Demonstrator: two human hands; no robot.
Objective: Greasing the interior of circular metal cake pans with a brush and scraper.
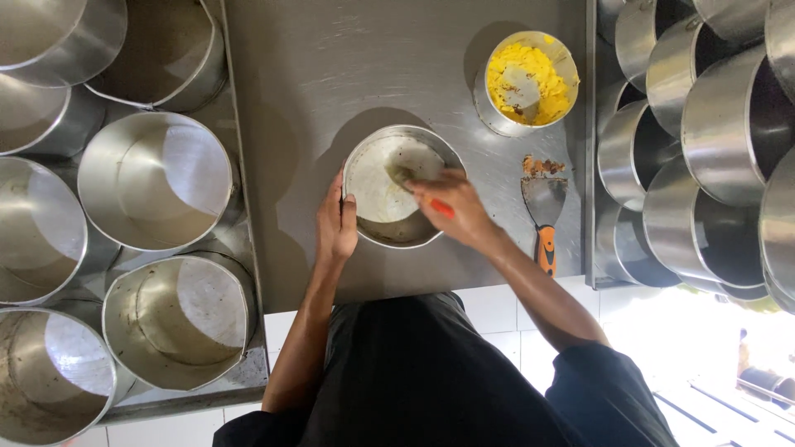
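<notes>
The left hand [335, 222] clasped the round tin [403, 185] by its rim at the middle of the steel surface [331, 66], steadying it while the right hand [451, 207], closed on an orange-handled tool [441, 208], worked inside. One tub of yellow paste [527, 82] and one scraper [544, 211] lay to the right.
</notes>
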